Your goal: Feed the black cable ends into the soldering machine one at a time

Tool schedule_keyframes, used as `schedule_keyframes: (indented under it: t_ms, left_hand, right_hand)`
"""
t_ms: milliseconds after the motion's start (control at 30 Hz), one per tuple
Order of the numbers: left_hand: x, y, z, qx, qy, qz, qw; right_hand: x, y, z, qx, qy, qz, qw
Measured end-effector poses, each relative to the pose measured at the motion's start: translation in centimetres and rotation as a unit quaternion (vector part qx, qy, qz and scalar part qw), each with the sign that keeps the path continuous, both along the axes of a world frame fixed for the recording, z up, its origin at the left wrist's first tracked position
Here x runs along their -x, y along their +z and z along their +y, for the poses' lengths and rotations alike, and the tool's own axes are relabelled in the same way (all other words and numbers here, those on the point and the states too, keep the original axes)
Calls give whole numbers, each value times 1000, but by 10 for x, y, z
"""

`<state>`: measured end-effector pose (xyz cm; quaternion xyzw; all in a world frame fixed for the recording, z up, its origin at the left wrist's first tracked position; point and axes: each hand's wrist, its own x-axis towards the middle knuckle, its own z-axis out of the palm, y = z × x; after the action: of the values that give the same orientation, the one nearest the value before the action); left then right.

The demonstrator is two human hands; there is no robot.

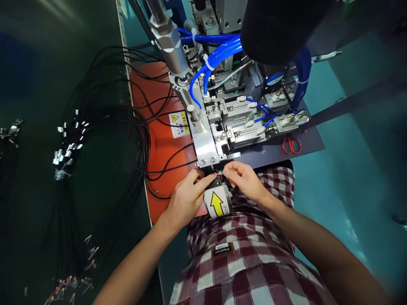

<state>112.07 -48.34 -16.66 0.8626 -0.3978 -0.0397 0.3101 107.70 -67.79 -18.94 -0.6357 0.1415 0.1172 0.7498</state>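
Thin coloured wires (220, 173) show between my two hands at the front edge of a metal press machine (203, 146). My right hand (244, 180) is closed in a pinch on them, thumb and forefinger together. From the other side my left hand (187, 197) meets the wires with its thumb tip, its other fingers curled and partly hidden. A small black fixture lies just under the fingertips. Below it is a white plate with a yellow arrow (216, 203). The exact grip of the left fingers is hard to see.
Black cables (140, 156) cross the orange base plate (160, 148) from a dark table at left, where bundles with metal connectors (68, 148) and stripped wire ends (68, 284) lie. Red-handled scissors (291, 145) rest at right. Blue air hoses (222, 53) and a black cylinder (276, 29) overhang.
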Motion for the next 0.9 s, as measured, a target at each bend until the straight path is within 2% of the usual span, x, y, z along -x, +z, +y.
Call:
schedule_keyframes:
  t_ms: [233,533,900]
  left_hand:
    - [2,-2,-1,-25,-3,-46,999]
    - [3,-5,-1,-32,2,-46,998]
    - [5,-6,0,-50,-6,-71,996]
  right_hand:
    - [0,1,0,11,0,4,1000]
    - [0,0,0,38,2,-5,999]
    - [6,-5,3,169,-9,-82,982]
